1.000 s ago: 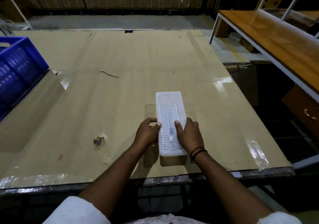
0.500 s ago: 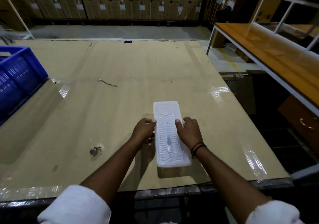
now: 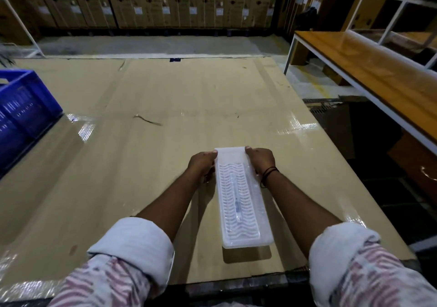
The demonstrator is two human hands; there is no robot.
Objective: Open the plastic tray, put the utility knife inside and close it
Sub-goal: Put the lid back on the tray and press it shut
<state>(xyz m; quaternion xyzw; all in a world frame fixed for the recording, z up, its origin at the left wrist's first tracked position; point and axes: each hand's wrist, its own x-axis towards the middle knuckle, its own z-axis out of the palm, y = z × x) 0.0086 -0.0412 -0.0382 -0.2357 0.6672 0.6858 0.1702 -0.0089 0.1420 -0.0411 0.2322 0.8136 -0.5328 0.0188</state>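
While tray [image 3: 243, 202] lies lengthwise away from body, left hand [image 3: 202, 166] and right hand [image 3: 261, 161] grasp far-end corners; knife [image 3: 236, 200] inside.

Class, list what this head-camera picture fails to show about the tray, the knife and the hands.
- Utility knife: only a blurred shape through the translucent lid of the plastic tray; blade state unreadable.
- Whether the lid is fully latched: too small to tell.
- Fingertips of left hand and right hand: partly hidden by the hands themselves at the tray's far end.

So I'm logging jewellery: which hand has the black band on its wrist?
The right hand, at the tray's far right corner; the left hand's wrist is bare.
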